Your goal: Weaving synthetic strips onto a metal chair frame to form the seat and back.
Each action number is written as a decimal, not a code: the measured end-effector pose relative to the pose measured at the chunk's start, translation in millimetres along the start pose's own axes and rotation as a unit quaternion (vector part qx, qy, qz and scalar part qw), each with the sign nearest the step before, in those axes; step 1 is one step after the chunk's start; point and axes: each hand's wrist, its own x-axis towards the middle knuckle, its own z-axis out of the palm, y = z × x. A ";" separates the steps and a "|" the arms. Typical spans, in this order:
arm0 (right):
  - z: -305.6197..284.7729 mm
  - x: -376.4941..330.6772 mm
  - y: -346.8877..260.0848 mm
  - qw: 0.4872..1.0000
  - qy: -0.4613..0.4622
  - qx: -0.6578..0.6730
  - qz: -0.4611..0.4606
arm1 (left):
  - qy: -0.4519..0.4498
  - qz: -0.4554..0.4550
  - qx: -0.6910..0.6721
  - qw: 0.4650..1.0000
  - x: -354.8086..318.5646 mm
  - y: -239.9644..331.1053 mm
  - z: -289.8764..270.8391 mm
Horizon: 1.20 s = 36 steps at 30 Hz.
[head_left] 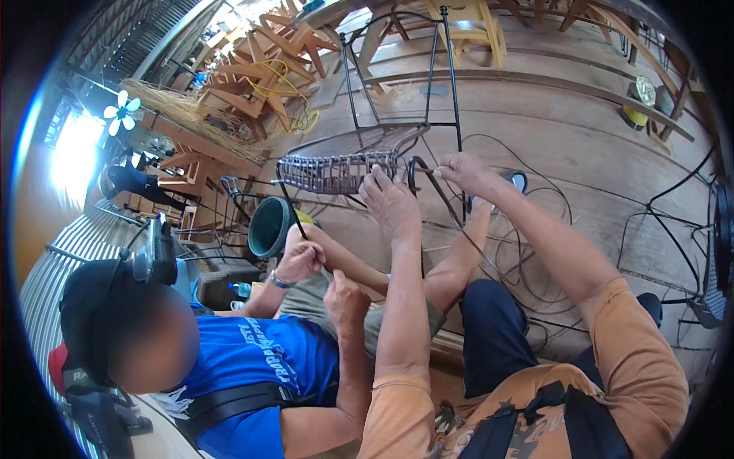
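Note:
In front of me stands a chair with a thin black metal frame and a seat of dark brown weave. My left hand grips the right end of the woven seat edge, its fingertips bent against the strands. To its right, my right hand is closed in a pinch beside a dark curved loop; what lies between its fingers is too small to make out. A co-worker in a blue shirt sits at my left, one hand by the chair's front leg and the other closed nearer me.
Loose dark strands coil over the plank floor at right. A green bucket stands left of the chair. Wooden chairs and a straw-like bundle are at far left. Another black metal frame stands at right.

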 end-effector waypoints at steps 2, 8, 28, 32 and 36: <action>-15.1 -9.0 -6.6 0.997 -0.012 -0.075 -0.024 | 0.001 -0.003 0.000 1.000 0.5 3.9 -3.0; -39.9 -66.6 50.9 0.998 -0.008 -0.036 0.049 | 0.012 -0.010 -0.023 1.000 -1.0 6.5 -5.2; -68.9 -111.6 70.0 0.994 0.047 -0.086 0.056 | 0.058 -0.036 -0.115 0.991 -12.9 8.4 -0.7; -74.6 -112.7 73.8 0.990 0.029 -0.105 0.094 | 0.087 -0.116 -0.123 0.982 -19.2 3.6 5.3; -89.8 -126.1 79.3 0.983 0.032 -0.125 0.133 | 0.088 -0.294 -0.267 0.914 -33.7 6.6 15.4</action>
